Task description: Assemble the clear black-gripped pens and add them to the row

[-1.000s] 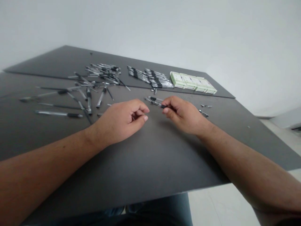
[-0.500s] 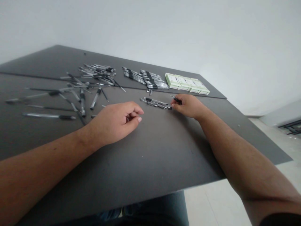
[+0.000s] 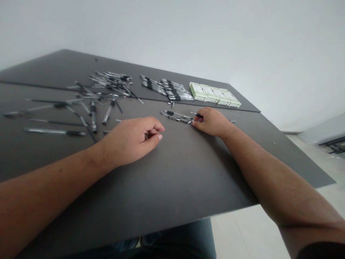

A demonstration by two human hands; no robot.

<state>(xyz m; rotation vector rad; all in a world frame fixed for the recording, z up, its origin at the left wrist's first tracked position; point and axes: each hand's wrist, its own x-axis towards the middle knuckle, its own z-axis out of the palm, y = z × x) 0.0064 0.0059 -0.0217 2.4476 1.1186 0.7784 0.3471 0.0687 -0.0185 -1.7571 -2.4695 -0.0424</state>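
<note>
My right hand point(image 3: 211, 121) is closed on a clear pen with a black grip point(image 3: 198, 115). Its tip points left past the fingers, and its tail shows behind the hand. Directly left of those fingertips, a small group of pens point(image 3: 178, 114) lies on the grey table point(image 3: 167, 187); the fingertips seem to touch its right end. My left hand point(image 3: 134, 140) rests on the table with its fingers curled in and the thumb near the index finger. Nothing shows between them. Loose pens and refills point(image 3: 93, 115) lie just beyond this hand and to its left.
Farther back is a heap of pens point(image 3: 113, 82). Two neat rows of pens, one on the left point(image 3: 152, 85) and one on the right point(image 3: 175, 90), lie beside several green-and-white boxes point(image 3: 214, 95). Small loose bits point(image 3: 171, 104) sit before the rows. A wall rises behind the table.
My right hand has shifted slightly left with the pen, which now shows its tail behind the hand. My left hand has stayed where it was.
</note>
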